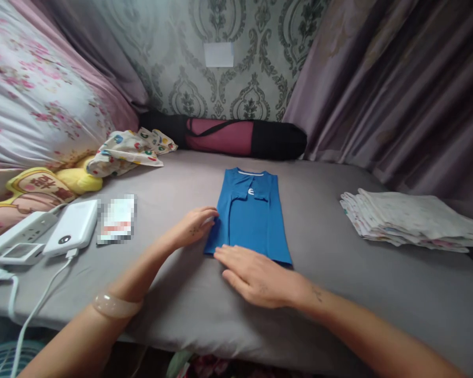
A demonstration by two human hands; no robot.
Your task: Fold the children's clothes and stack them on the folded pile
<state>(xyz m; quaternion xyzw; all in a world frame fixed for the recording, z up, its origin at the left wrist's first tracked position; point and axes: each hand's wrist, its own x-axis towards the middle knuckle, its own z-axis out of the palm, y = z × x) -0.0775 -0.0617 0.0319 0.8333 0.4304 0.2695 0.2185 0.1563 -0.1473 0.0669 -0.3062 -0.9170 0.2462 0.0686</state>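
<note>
A blue T-shirt (249, 223) lies on the grey bed sheet with both sides folded inward, its neckline facing the wall and a white letter print near the top. My left hand (195, 227) is at the shirt's left edge, fingers stretched out and touching the fabric. My right hand (256, 275) rests flat over the bottom hem, fingertips near the lower left corner and thumb apart on the sheet. A pale bangle (116, 306) circles my left wrist.
Folded cloths (413, 218) are stacked at right. On the left are a white power bank (74, 227) with a cable, a power strip (35, 231), a blurred packet (116, 219), a yellow plush (43, 189) and a patterned cloth (130, 149). A black-and-maroon roll bag (220, 137) lies along the wall.
</note>
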